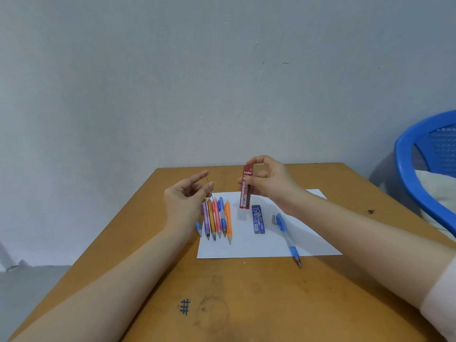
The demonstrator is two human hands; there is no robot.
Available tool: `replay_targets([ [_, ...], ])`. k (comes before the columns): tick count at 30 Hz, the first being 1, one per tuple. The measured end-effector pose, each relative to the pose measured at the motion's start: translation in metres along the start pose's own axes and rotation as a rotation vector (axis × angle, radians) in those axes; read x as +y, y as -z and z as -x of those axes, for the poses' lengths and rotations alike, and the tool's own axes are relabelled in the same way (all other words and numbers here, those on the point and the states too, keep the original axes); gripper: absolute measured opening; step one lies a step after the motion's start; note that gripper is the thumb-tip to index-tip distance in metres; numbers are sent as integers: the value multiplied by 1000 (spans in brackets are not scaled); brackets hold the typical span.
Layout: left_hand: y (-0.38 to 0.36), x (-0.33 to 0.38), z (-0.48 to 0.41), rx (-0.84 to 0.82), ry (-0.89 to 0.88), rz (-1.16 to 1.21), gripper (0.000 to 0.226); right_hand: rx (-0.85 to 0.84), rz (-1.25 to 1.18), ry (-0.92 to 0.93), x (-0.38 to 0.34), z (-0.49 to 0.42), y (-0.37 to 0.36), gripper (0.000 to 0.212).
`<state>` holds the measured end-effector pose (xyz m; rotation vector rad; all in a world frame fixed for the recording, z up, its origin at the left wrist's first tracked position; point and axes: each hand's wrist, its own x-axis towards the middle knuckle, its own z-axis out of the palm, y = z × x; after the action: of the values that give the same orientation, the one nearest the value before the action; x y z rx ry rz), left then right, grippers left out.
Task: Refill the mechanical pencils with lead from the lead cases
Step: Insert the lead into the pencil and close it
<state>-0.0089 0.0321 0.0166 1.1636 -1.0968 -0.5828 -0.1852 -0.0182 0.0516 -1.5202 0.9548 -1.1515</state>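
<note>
So the thin lead (209,185) is pinched between thumb and fingertip of the left hand (183,197), held up over the row of coloured pencils (217,222); right hand (270,182) grips the red lead case (246,193) upright above the white paper (261,246); blue lead case (259,219) lies flat on that sheet, near a blue pencil (287,236) and a small grey cap (274,219); all on a wooden table (246,304), blue chair (419,154) off right.

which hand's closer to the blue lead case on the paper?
Right. The right hand, holding the red lead case, hovers just beyond the blue lead case; the left hand, pinching a lead, is farther left, by the pencil row.
</note>
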Motion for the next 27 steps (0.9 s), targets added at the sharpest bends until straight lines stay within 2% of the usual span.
replay_targets([
  [5, 1, 4, 3, -30, 1, 30, 28, -101, 162, -133, 8, -12, 1, 35],
  [10, 1, 6, 6, -64, -6, 46, 28, -219, 332, -229, 11, -16, 2, 31],
  [18, -1, 4, 7, -86, -12, 31, 27, -320, 582, -203, 19, -24, 0, 28],
  [23, -1, 3, 7, -75, -19, 24, 27, -323, 697, -197, 21, -28, -2, 27],
  [27, -2, 3, 7, -90, -21, 35, 27, -334, 734, -219, 26, -29, -2, 17],
])
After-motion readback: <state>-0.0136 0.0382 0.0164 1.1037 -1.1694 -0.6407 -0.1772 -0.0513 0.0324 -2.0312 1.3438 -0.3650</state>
